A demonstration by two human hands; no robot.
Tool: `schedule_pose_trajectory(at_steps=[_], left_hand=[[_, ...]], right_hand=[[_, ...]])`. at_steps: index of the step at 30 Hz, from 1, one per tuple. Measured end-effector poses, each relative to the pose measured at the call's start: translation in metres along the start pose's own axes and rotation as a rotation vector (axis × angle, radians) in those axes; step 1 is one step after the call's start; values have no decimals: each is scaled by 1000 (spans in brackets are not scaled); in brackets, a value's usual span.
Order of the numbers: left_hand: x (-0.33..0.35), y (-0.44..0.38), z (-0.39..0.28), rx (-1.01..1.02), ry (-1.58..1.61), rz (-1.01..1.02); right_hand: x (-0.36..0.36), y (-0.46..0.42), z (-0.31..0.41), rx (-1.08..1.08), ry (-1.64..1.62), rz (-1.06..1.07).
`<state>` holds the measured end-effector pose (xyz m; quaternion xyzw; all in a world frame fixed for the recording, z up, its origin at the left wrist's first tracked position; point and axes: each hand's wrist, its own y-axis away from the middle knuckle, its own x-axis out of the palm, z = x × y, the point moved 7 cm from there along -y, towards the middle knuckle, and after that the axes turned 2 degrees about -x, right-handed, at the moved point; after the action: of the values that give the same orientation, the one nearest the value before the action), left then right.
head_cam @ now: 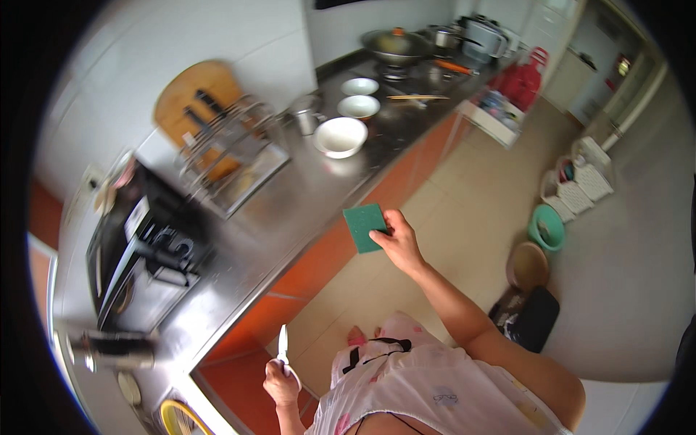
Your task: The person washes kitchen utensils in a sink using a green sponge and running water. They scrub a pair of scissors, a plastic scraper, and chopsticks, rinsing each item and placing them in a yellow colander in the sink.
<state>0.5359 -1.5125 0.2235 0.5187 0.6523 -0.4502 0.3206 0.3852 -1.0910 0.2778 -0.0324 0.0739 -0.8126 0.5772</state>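
Observation:
My right hand [401,242] holds a flat green scouring pad [365,228] by its right edge, out over the floor beside the counter. Lower down, my left hand [281,384] grips a pair of scissors [283,348] with pale handles, the blades pointing up and looking closed together. Pad and scissors are well apart. Nearest the pad on the steel counter [293,217] stands a white bowl [340,137], with two smaller bowls [359,107] behind it.
A knife rack [234,141] stands before a round wooden board [190,81]. Left of it is a black appliance [157,244]. A lidded wok [396,46] sits on the stove. An open drawer [489,124] juts out. Baskets [584,185], a green basin [546,228] and a bin stand along the right wall.

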Motion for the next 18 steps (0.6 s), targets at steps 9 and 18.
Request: schedule_pose_trajectory(at_steps=[9,18], left_hand=[[197,-87,-255,505,249,446],[369,-142,-479,382,210,479]], right_hand=[[-367,100,-69,226,30,-980],[-636,73,-114,448,-383,-1122]])
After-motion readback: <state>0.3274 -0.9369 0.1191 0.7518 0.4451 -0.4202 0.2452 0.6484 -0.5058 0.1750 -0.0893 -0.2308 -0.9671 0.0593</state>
